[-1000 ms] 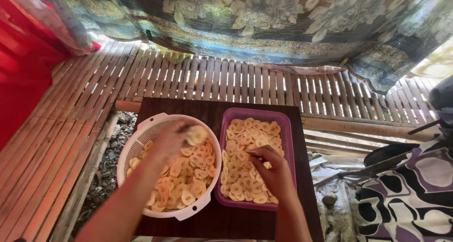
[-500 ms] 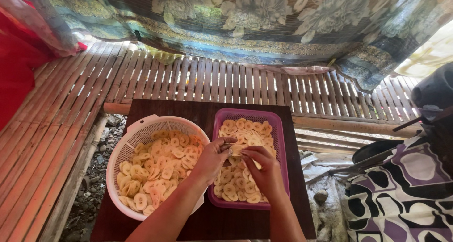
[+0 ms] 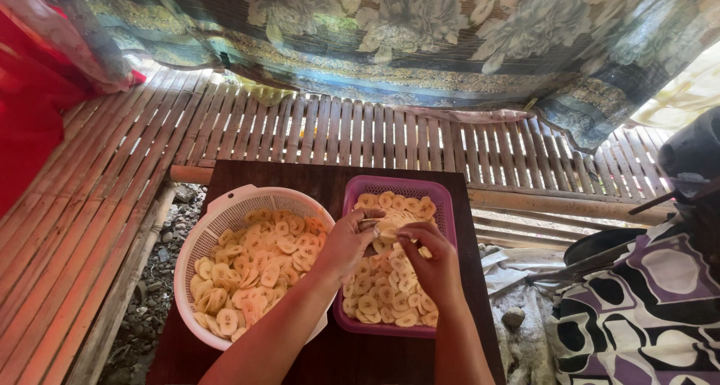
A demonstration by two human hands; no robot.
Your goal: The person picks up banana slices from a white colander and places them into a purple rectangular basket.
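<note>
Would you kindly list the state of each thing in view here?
Round white plastic colander: roughly half full of yellow banana slices.
Rectangular purple plastic basket: lined with slices.
Left hand: over the basket, pinching slices.
Right hand: over the basket, fingertips on a slice.
Dark wooden table: bearing both containers.

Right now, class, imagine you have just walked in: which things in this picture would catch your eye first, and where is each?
First, the pale yellow sliced rounds heaped in the white round basket at lower left, on the dark wooden table. Beside it, the purple rectangular tray holds more slices, and above it the left hand and right hand meet, fingers pinching a few slices. Behind, a flowered cloth hangs over the bamboo slats.
</note>
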